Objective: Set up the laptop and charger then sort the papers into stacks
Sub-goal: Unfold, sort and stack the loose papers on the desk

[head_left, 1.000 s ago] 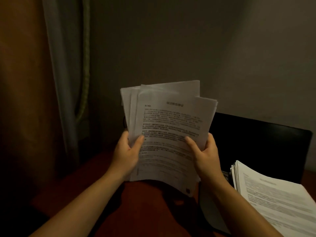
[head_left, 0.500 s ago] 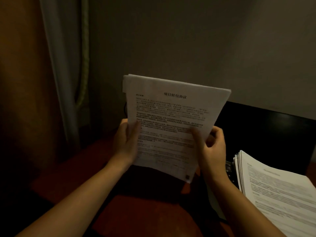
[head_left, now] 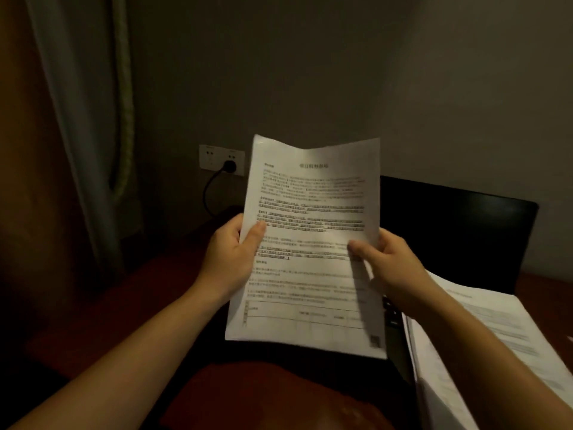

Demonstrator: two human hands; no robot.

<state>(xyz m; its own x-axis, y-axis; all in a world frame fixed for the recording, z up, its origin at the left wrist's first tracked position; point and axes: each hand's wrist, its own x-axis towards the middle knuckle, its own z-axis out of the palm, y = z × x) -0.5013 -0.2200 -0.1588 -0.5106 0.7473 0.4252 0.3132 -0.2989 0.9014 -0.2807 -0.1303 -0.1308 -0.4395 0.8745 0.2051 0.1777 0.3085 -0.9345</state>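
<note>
papers now squared, held lower, wall socket uncovered

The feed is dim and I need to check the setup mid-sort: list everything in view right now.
held papers: one sheaf, white and printed, centre, raised above the table
paper stack: one, white and printed, lower right, over the laptop's base
laptop: one, black, open with a dark screen, right
wall socket: one plate, white, on the wall left of the held papers
plug and cable: one, black, in the wall socket
curtain: one, pale grey with a green edge, left
table: one, reddish-brown, below
left hand: pinches the sheaf's left edge
right hand: pinches the sheaf's right edge
</note>
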